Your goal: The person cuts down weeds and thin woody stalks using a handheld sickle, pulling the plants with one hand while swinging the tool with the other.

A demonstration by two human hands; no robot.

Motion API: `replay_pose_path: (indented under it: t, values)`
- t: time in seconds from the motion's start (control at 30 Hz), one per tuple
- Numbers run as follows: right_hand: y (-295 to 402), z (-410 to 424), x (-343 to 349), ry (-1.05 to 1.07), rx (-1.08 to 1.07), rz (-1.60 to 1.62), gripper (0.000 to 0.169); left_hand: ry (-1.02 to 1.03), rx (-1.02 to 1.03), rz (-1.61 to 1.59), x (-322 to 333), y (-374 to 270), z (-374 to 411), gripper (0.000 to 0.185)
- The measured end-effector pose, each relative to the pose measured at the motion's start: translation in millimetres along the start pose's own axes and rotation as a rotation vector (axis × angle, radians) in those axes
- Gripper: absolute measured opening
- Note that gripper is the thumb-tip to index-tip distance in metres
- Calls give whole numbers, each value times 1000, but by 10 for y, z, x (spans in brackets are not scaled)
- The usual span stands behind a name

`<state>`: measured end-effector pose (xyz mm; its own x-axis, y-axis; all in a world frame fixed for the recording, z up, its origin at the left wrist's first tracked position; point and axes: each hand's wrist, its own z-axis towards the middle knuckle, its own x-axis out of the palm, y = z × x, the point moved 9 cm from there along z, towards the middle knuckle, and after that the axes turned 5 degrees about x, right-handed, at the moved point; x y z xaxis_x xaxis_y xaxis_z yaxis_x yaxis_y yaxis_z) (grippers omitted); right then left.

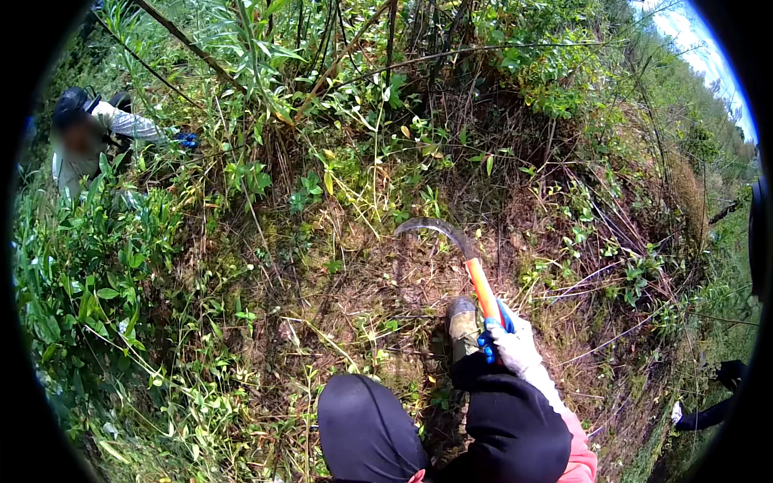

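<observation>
My right hand (507,339), in a white glove with blue fingers and palm, is closed around the orange handle of a sickle (483,290). The curved metal blade points up and to the left, over cut stems and dry litter on the ground (362,271). Below the handle shows my boot (462,326), with my knees in dark trousers behind it. My left hand is out of view; a dark-clad knee (368,422) is at the lower middle, with a bit of pink cloth at its edge.
Leafy weeds (102,278) stand thick at the left. Woody stems and brush (447,66) rise ahead, with dry stalks (610,223) at the right. A person (75,145) in a cap and blue glove bends at the upper left. Part of another person (703,416) shows at the right rim.
</observation>
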<state>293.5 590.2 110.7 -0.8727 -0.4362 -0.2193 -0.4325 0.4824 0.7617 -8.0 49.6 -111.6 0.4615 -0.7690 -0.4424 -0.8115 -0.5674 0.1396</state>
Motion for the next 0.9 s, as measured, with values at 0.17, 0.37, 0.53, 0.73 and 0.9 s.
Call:
replay_pose_path:
  t: [0.17, 0.37, 0.53, 0.73, 0.9]
  values:
    - [281, 553, 665, 173, -10, 143, 51, 578, 200, 243, -18, -130, -631, 69]
    - [1641, 1635, 1988, 426, -366, 405, 40, -43, 379, -66, -2838, -626, -901, 52]
    - [2154, 1545, 3054, 317, -943, -310, 37, -1169, 665, 504, -5526, -1965, -1272, 72]
    - [1312, 1392, 2856, 484, -671, -933, 42, -584, -164, 555, -6143, -938, -64, 114]
    - [1350, 1507, 2834, 415, -699, -1068, 34, -567, 43, -812, -4841, -797, 660, 35]
